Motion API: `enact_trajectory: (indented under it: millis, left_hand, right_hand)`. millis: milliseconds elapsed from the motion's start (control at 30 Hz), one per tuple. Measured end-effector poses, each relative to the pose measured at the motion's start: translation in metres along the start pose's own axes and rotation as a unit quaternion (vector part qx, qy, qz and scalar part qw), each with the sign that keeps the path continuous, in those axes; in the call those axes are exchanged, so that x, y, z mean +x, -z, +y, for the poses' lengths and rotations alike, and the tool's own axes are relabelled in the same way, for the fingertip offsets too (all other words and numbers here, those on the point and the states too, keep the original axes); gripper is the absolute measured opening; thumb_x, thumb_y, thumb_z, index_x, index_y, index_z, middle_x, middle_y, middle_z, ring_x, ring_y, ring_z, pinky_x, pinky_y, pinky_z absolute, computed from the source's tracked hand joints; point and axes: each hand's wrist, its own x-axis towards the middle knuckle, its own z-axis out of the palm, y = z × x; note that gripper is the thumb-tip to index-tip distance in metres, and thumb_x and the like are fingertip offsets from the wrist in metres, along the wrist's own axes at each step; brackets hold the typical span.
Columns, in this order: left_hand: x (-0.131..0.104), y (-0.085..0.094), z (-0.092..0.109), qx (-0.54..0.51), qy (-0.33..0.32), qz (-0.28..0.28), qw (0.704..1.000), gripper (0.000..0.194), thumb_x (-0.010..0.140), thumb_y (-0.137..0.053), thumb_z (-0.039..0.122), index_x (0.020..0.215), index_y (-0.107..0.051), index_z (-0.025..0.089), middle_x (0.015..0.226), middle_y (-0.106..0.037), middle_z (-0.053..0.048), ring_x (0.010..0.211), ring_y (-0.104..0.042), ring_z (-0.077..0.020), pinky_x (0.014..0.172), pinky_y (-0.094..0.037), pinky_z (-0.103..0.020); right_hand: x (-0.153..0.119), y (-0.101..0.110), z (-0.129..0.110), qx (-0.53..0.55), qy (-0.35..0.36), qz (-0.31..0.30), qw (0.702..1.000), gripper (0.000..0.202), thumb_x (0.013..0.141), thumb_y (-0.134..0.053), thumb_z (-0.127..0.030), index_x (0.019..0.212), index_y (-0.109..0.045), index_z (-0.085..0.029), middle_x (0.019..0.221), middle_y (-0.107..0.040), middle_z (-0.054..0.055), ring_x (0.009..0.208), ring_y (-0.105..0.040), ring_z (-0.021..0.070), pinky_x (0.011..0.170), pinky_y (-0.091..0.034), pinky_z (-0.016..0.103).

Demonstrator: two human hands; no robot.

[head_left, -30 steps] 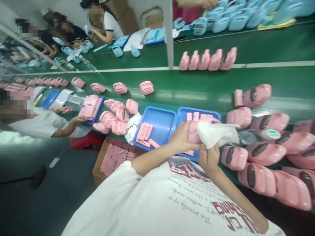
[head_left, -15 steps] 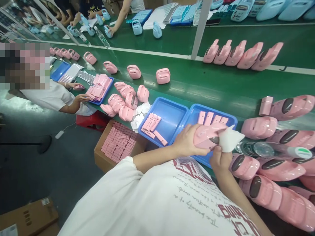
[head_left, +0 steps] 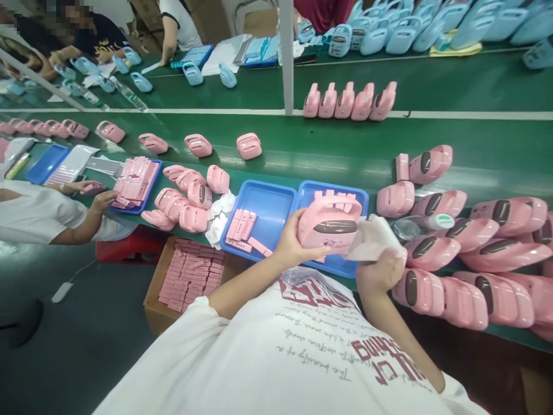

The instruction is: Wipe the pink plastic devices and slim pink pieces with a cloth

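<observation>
My left hand (head_left: 291, 239) grips a glossy pink plastic housing (head_left: 322, 233) with a loop handle and a dark oval window, its window side turned up toward me. In my right hand (head_left: 382, 270) is a white cloth or tissue (head_left: 369, 239), bunched in the fingers and hanging against the housing's right side. Both are held over the right blue tray (head_left: 363, 199), which carries small pink blocks partly hidden by the housing. Beside it, the left blue tray (head_left: 272, 193) holds several pink button strips (head_left: 241, 225).
Many pink housings (head_left: 464, 300) crowd the bench at right, around a lying plastic bottle (head_left: 425, 223). Crumpled white tissues (head_left: 218, 222) lie left of the trays. A carton (head_left: 155, 311) of pink parts stands below. A co-worker's hand (head_left: 103, 202) is at far left.
The housing has been turned so its handle points up and its window faces me. My right hand with the white cloth has moved down its right side. The view has swung right.
</observation>
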Motion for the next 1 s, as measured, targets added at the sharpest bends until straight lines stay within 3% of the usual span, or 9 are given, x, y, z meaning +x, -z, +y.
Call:
enact_trajectory:
  millis: [67,167,267,367,500,633,733,867,1000]
  left_hand:
    - [-0.002,0.0,-0.002,-0.074,-0.015,-0.013,0.997,0.085,0.053,-0.08,0.045,0.123,-0.039,0.02,0.118,-0.053,-0.01,0.109,-0.054,-0.0261,0.093,-0.045,-0.04]
    - [-0.002,0.001,-0.003,-0.1,-0.061,-0.023,0.993,0.086,0.054,-0.081,0.041,0.126,-0.037,0.022,0.119,-0.053,-0.009,0.108,-0.054,-0.0238,0.091,-0.046,-0.037]
    - [-0.001,0.004,-0.001,-0.08,-0.138,-0.026,0.987,0.09,0.051,-0.083,0.038,0.127,-0.037,0.025,0.119,-0.052,-0.008,0.108,-0.054,-0.0226,0.092,-0.046,-0.036]
    - [0.002,0.005,0.003,-0.071,-0.19,-0.024,0.979,0.089,0.051,-0.084,0.037,0.126,-0.038,0.026,0.119,-0.051,-0.008,0.107,-0.054,-0.0221,0.091,-0.047,-0.035]
    - [0.006,0.004,0.01,-0.075,-0.2,-0.021,0.977,0.086,0.054,-0.082,0.041,0.126,-0.039,0.026,0.118,-0.053,-0.009,0.107,-0.055,-0.0223,0.091,-0.047,-0.036]
    - [0.006,0.005,0.014,-0.08,-0.181,-0.015,0.98,0.09,0.051,-0.084,0.039,0.128,-0.038,0.025,0.116,-0.054,-0.008,0.104,-0.056,-0.0215,0.089,-0.048,-0.034]
    - [0.006,0.006,0.016,-0.09,-0.148,-0.007,0.985,0.091,0.051,-0.083,0.039,0.129,-0.038,0.024,0.114,-0.056,-0.008,0.1,-0.058,-0.0207,0.086,-0.049,-0.033]
    - [0.006,0.006,0.018,-0.124,-0.109,-0.003,0.986,0.093,0.047,-0.086,0.037,0.127,-0.04,0.024,0.112,-0.059,-0.008,0.101,-0.058,-0.0217,0.088,-0.048,-0.035]
    - [0.005,0.002,0.017,-0.227,-0.012,-0.004,0.974,0.085,0.048,-0.084,0.042,0.122,-0.047,0.025,0.104,-0.064,-0.006,0.1,-0.061,-0.0247,0.087,-0.05,-0.039]
  right_hand:
    - [0.001,-0.002,-0.014,0.078,0.025,0.053,0.995,0.043,0.084,-0.043,-0.054,0.11,-0.058,-0.023,0.12,-0.059,0.006,0.123,-0.048,0.0243,0.105,-0.04,0.04]
    - [0.013,0.003,-0.032,0.132,0.037,0.023,0.99,0.037,0.087,-0.042,-0.043,0.107,-0.061,-0.019,0.118,-0.06,0.007,0.118,-0.053,0.0232,0.102,-0.043,0.037]
    - [0.04,0.023,-0.038,0.038,0.144,0.085,0.985,0.046,0.091,-0.029,-0.044,0.117,-0.055,-0.017,0.12,-0.058,0.009,0.118,-0.053,0.0235,0.104,-0.04,0.042]
    - [0.076,0.052,-0.029,-0.245,0.283,0.181,0.91,0.057,0.093,-0.016,-0.046,0.123,-0.05,-0.012,0.12,-0.055,0.016,0.118,-0.052,0.027,0.104,-0.037,0.05]
    - [0.118,0.08,-0.004,-0.41,0.323,0.058,0.851,0.041,0.081,-0.048,-0.042,0.101,-0.065,-0.01,0.115,-0.06,0.02,0.12,-0.048,0.0336,0.106,-0.032,0.052]
    - [0.137,0.093,0.015,-0.536,0.419,0.034,0.732,0.036,0.082,-0.039,-0.028,0.103,-0.064,-0.012,0.116,-0.059,0.017,0.117,-0.048,0.029,0.1,-0.037,0.048]
    - [0.145,0.1,0.02,-0.534,0.422,0.069,0.729,0.033,0.081,-0.041,-0.027,0.103,-0.062,-0.013,0.107,-0.06,0.017,0.106,-0.053,0.0265,0.094,-0.041,0.046]
    - [0.156,0.105,0.025,-0.503,0.451,0.056,0.735,0.036,0.074,-0.05,-0.026,0.106,-0.059,-0.013,0.109,-0.057,0.019,0.106,-0.053,0.0267,0.089,-0.045,0.042]
    - [0.17,0.118,0.029,-0.464,0.473,0.083,0.744,0.033,0.08,-0.043,-0.03,0.103,-0.059,-0.012,0.102,-0.059,0.02,0.102,-0.056,0.0271,0.087,-0.045,0.044]
